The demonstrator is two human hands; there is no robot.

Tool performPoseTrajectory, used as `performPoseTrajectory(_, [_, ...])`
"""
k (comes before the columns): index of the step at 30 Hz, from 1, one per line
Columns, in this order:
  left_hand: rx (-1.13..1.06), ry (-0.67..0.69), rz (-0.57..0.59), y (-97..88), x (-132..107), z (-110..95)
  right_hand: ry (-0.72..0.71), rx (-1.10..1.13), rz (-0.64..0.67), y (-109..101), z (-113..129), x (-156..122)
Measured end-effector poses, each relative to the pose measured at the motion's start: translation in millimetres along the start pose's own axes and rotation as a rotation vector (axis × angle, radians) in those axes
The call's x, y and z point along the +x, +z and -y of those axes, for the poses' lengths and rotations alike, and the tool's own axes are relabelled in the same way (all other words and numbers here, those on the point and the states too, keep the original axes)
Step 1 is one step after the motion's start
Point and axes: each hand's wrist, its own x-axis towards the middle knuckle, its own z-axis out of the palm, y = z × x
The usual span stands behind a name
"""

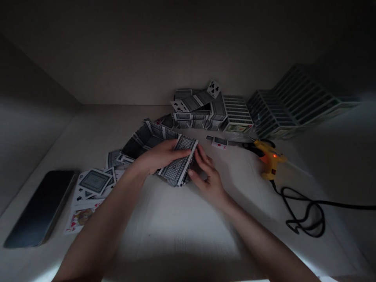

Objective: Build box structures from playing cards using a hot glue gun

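Observation:
A box built from grey-backed playing cards (pixel 182 161) sits tilted in front of me, its dark hollow inside facing up at the left. My left hand (pixel 160 156) grips the patterned card panel at the box's right end, thumb and fingers lying across it. At that panel's right edge, my right hand (pixel 210 176) has its fingertips and thumb pressed on the card rim. Whether a small piece is between those fingertips is hidden. Loose playing cards (pixel 95 181) lie by my left forearm, a jack of hearts among them.
A larger card-built case (pixel 194 119) stands by the wall, loose cards on top. Slatted card racks (pixel 237 111) stand to its right. A yellow glue gun (pixel 272 160) with a lit red light and black cord (pixel 308 207) lies right. A small card (pixel 219 142) and dark phone (pixel 41 207) lie flat.

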Motion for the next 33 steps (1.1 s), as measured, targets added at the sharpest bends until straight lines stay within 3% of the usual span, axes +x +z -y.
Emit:
performPoseTrajectory(7, [-0.065,0.050,-0.062,1.7,3,-2,-0.002,-0.016,0.004,0,1,1])
performPoseTrajectory(16, [-0.309,0.006,-0.110,5.5,9,-5,-0.017,-0.018,-0.001,-1,3,4])
performPoseTrajectory(33, [-0.213,0.019,-0.183,8.3,10,-6,0.001,0.024,-0.022,-1,2,5])
